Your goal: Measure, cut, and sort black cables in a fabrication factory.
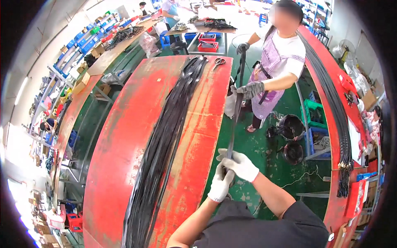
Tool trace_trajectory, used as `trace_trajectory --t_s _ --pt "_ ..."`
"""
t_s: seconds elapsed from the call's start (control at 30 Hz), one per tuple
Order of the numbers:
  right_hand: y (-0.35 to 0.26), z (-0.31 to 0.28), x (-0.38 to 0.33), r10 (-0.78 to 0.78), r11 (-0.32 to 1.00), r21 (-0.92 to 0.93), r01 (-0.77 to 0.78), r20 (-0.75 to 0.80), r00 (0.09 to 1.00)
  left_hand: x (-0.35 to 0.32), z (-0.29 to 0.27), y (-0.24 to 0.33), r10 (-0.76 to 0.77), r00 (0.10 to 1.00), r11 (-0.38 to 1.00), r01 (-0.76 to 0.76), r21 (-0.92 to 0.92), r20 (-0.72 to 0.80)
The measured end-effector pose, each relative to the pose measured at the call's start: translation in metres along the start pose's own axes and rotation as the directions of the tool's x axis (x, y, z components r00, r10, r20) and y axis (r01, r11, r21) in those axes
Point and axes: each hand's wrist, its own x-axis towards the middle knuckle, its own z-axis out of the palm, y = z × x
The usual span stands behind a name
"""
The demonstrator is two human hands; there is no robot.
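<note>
A long black strap (235, 126) stretches from my hands to a co-worker's grey-gloved hands (250, 89) across from me. My right hand (243, 166), in a white glove, is closed around the near part of the strap. Just below it, my left hand (221, 182), also white-gloved, is closed on the same strap near its lower end, which is partly hidden by the fingers. To the left, a thick bundle of black straps (165, 132) lies lengthwise on a worn red table (120, 136).
Scissors (219, 63) lie near the table's far edge. The co-worker (275, 70) stands on the green floor beside the table. Along the right, another red table (320, 53) carries more long black straps (337, 120). Black coils (291, 128) and a green crate (315, 112) sit low beside it.
</note>
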Motion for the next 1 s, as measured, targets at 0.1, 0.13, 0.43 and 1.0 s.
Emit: trace_trajectory --t_s 0.1,0.13,0.43,1.0 --pt "0.005 -0.002 0.015 -0.065 0.605 0.789 -0.108 0.184 0.981 -0.020 -0.005 0.008 0.252 0.955 0.908 -0.177 0.380 -0.157" --pt "0.008 0.000 0.020 -0.088 0.571 0.818 -0.063 0.137 0.987 -0.024 -0.013 0.005 0.155 0.978 0.941 -0.102 0.322 -0.142" --pt "0.019 0.018 0.052 -0.093 0.709 0.702 -0.064 0.183 0.979 -0.080 -0.038 0.009 -0.202 0.979 0.928 0.200 0.313 -0.027" --pt "-0.132 0.071 0.078 -0.247 0.681 0.702 0.208 -0.047 0.968 -0.254 -0.177 -0.066 0.037 0.840 0.996 0.012 0.087 -0.541"
